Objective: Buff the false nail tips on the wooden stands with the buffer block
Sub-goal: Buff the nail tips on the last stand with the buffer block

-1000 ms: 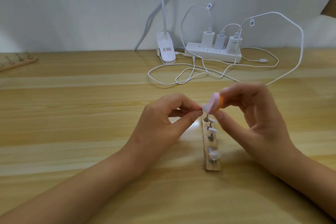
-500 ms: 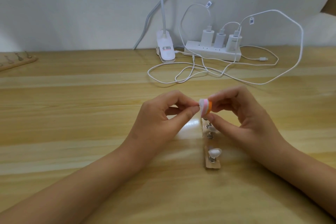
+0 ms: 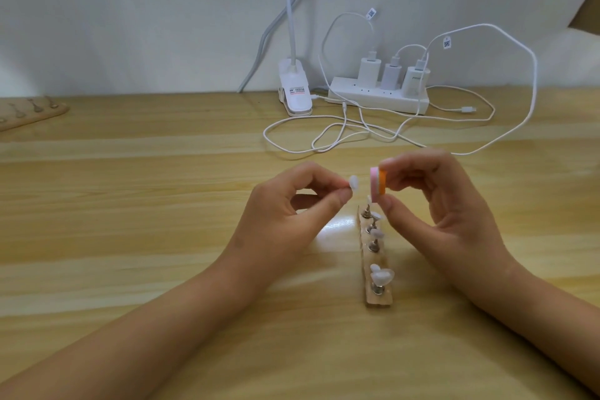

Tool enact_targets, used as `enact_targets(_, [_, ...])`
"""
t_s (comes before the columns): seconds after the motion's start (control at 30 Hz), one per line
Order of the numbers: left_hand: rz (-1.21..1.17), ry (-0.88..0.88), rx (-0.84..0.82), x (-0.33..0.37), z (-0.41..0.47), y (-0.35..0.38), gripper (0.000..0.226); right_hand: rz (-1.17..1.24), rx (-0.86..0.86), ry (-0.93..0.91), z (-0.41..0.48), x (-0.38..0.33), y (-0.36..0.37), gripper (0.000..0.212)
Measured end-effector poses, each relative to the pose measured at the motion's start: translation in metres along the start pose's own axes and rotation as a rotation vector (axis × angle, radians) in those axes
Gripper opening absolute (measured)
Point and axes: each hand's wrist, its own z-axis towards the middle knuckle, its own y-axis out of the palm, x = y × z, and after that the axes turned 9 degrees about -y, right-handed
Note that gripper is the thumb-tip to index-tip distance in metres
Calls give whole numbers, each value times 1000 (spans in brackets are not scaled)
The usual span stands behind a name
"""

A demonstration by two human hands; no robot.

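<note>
A narrow wooden stand [image 3: 378, 297] lies on the table between my hands, with several metal pins carrying clear false nail tips [image 3: 381, 276]. My left hand [image 3: 285, 217] pinches one loose nail tip [image 3: 451, 183] between thumb and forefinger, raised above the table. My right hand [image 3: 448, 204] grips a small buffer block [image 3: 475, 185], pink, white and orange in layers, held upright just right of that tip. A small gap separates tip and block. Both sit above the stand's far end.
A white power strip [image 3: 376, 97] with three chargers and looping white cables [image 3: 324, 136] lies at the back of the wooden table [image 3: 130, 204]. A clip lamp base [image 3: 295, 94] stands beside it. Another wooden stand [image 3: 29, 112] lies far left.
The nail tip and the buffer block were touching half a second ago; now they are apart, my left hand shifted left and the block turned upright.
</note>
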Motion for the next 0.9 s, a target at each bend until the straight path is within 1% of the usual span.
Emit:
enact_targets(0.13, [30, -21, -45, 0, -1, -1, 15, -67, -3, -52, 1, 3, -5, 34])
enact_targets(0.23, [62, -15, -49, 1, 0, -1, 14, -107, -49, -84, 2, 2, -2, 31])
enact_targets(0.3, [69, -7, -52, 1, 0, -1, 13, -95, -74, -39, 2, 3, -2, 30])
enact_targets(0.4, [71, -11, -52, 1, 0, -1, 12, -34, -44, 52, 3, 3, -3, 27])
enact_targets(0.5, [83, -4, -56, 1, 0, -1, 10, -23, -70, 5, 2, -1, 0, 28])
enact_targets(0.57, [92, -3, -50, 0, 0, -2, 10, -28, -81, 43, 3, 1, -2, 26])
enact_targets(0.63, [97, 3, -47, 0, -1, -2, 12, -35, -56, 106, 4, 3, -5, 27])
enact_targets(0.67, [103, 7, -52, 1, -1, -1, 13, -28, -38, 108, 3, 3, -6, 26])
enact_targets(0.73, [112, 17, -61, 1, -2, 0, 12, -13, -24, 46, 1, -1, -4, 29])
enact_targets(0.8, [113, 17, -60, 1, -1, -1, 8, -24, -61, 9, 0, -3, 0, 33])
enact_targets(0.87, [94, -2, -63, -1, -1, -2, 9, -65, -77, 59, 2, 2, -1, 33])
enact_targets(0.9, [83, -9, -67, -1, -1, -2, 11, -66, -59, 94, 3, 4, -3, 32])
